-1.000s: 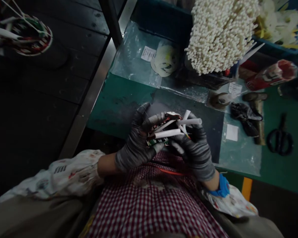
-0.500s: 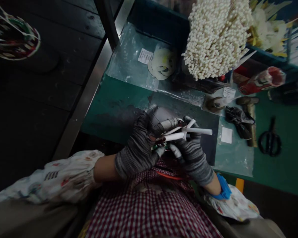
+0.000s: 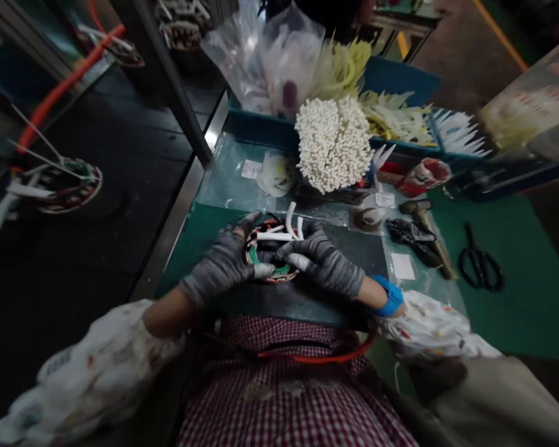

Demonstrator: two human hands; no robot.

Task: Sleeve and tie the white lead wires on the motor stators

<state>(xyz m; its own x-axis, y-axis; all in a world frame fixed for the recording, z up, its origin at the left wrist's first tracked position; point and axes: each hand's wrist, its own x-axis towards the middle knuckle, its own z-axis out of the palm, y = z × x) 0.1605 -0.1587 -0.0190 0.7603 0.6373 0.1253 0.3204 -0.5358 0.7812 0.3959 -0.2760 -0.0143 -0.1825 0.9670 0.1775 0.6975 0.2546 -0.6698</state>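
A ring-shaped motor stator (image 3: 253, 255) with green lining and dark reddish windings lies roughly flat at the dark mat on the bench. White sleeves (image 3: 274, 236) stick out over its far side, some bent upward. Around its left rim curls my left hand (image 3: 223, 261), in a grey striped glove, with the thumb at the near edge. My right hand (image 3: 328, 261), gloved the same way, grips the right side, its thumb and fingers reaching toward the ring's opening. The fingers partly cover the stator, and whether it fully rests on the mat is hard to tell.
Beyond the stator stands a bundle of thin white sticks (image 3: 334, 146) before blue bins of yellowish strips (image 3: 395, 118). To the right are a hammer (image 3: 442, 257), black scissors (image 3: 481, 264) and a red can (image 3: 423, 178). Another stator (image 3: 69, 186) sits at left below the bench.
The stator has gone from tilted, close to my body, to lying flatter and farther forward over the mat. Both hands moved with it. My view has lifted, showing more of the background.
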